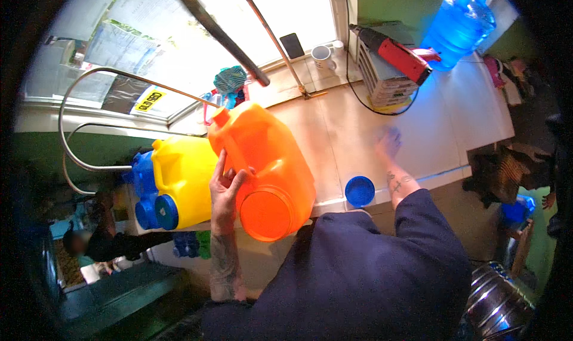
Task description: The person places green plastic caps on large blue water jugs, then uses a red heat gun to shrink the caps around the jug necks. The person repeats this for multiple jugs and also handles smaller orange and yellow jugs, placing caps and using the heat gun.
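My left hand (228, 184) grips the handle of an orange plastic jug (282, 148), which tilts over the counter's front edge. Its wide round end faces me and bears no blue cap like those on the jugs beside it. To the left, a yellow plastic jug (188, 179) lies with a dark blue screw cap (166, 212) facing the front, and a blue jug (142, 175) lies past it. My right hand (389, 141), blurred, is over the counter at the right, with nothing visible in it. Nearer to me, a round blue lid (360, 192) rests by the counter edge.
A red and black heat gun (394, 54) lies on a stack of boxes (387, 79), its cord looping onto the tiled counter (429, 112). Behind stand a white mug (321, 56) and a blue water bottle (461, 27). Bent metal tubes (62, 117) cross the left. Another person (107, 238) is at lower left.
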Motion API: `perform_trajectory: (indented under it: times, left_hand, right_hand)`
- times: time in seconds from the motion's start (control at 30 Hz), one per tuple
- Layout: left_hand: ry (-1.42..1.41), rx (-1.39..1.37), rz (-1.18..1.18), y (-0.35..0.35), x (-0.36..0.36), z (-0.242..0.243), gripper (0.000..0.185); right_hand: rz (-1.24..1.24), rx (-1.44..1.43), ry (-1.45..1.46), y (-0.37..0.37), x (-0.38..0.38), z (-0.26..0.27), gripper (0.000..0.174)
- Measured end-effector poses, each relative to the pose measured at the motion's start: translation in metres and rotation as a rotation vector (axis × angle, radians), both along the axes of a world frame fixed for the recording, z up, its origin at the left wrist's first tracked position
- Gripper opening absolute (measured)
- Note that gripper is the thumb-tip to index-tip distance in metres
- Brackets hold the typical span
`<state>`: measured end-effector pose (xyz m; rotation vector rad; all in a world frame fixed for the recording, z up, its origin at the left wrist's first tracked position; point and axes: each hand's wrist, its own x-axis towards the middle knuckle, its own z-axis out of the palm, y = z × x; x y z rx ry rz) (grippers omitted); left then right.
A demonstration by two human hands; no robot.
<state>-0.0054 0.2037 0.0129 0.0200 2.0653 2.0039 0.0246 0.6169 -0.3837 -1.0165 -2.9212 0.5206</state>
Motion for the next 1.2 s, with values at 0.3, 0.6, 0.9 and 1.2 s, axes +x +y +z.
perform_trajectory:
  times: [0.3,0.6,0.9,1.2]
  left_hand:
    - [0.047,0.037,0.207,-0.007,-0.014,-0.037,0.069]
    - [0.087,0.146,0.201,0.069,-0.063,-0.064,0.074]
    - [0.228,-0.428,0.145,0.089,-0.103,-0.034,0.073]
    - [1.285,-0.619,0.049,0.139,-0.119,0.195,0.087]
  right_hand:
    - [1.252,-0.285,0.037,-0.108,-0.049,-0.026,0.089]
    - [0.814,-0.158,-0.148,-0.042,-0.211,0.042,0.081]
    - [0.775,-0.293,-0.329,-0.056,-0.249,0.066,0.079]
    - [0.793,-0.177,-0.176,-0.051,-0.241,0.042,0.08]
